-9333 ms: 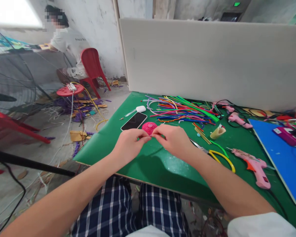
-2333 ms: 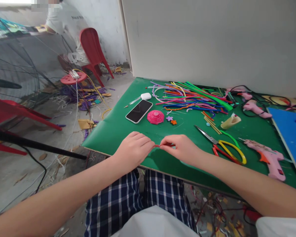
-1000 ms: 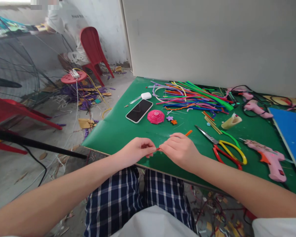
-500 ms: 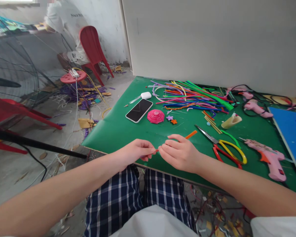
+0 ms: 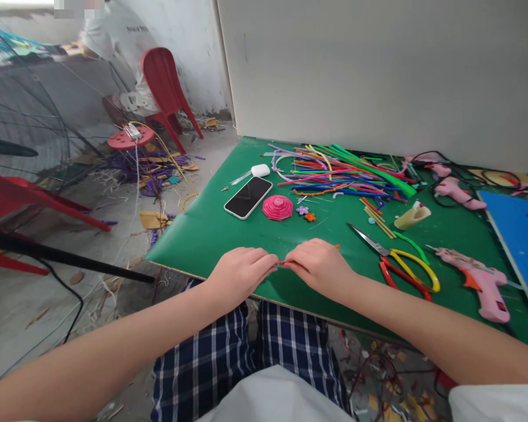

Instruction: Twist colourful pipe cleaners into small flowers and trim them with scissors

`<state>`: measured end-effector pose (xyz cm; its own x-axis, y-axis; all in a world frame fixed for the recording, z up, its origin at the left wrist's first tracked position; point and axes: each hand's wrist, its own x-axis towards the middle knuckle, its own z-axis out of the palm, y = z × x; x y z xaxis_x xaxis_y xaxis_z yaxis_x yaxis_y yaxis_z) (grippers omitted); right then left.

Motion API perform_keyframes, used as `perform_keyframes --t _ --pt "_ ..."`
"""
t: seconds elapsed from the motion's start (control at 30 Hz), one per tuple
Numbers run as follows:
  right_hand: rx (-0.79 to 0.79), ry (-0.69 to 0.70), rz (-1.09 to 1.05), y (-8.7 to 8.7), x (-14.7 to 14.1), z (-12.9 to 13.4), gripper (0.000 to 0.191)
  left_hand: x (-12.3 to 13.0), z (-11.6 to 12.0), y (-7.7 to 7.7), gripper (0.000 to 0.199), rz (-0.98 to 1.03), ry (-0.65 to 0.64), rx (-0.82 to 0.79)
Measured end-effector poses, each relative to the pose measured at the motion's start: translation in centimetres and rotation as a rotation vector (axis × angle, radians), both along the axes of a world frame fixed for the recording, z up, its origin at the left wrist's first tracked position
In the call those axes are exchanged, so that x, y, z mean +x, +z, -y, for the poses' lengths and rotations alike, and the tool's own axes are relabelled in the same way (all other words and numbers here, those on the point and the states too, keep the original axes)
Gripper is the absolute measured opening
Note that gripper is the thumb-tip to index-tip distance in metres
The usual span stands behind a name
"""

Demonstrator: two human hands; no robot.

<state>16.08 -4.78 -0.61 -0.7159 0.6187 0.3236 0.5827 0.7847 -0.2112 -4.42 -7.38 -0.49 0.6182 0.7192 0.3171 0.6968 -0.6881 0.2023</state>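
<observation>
Over the front edge of the green table [image 5: 211, 234], my left hand [image 5: 242, 272] and my right hand [image 5: 321, 266] face each other with fingertips almost meeting. Both are closed in a pinch on an orange pipe cleaner [image 5: 281, 263]. A short reddish-orange bit of it shows between the fingertips, and its orange end pokes out behind my right hand. The rest is covered by my fingers. Beyond the hands lie a pink ribbed disc [image 5: 277, 207], a purple flower [image 5: 303, 210] and an orange flower [image 5: 310, 217].
Scissors [image 5: 385, 252] with red and yellow handles and a pink glue gun [image 5: 479, 278] lie right of my right hand. Behind are a phone [image 5: 249, 197], a white case [image 5: 260, 170] and a heap of coloured pipe cleaners [image 5: 343, 170]. A person [image 5: 123, 47] sits at far left.
My left hand has turned over, its back now upward and its fingers extended over the pipe cleaner. My right hand has rolled forward, and less of the orange end shows.
</observation>
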Motion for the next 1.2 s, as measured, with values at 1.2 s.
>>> perform_keyframes --t 1.2 --pt "0.079 0.061 0.038 0.0 -0.1 -0.1 0.018 0.4 -0.4 -0.2 0.032 -0.156 -0.055 0.109"
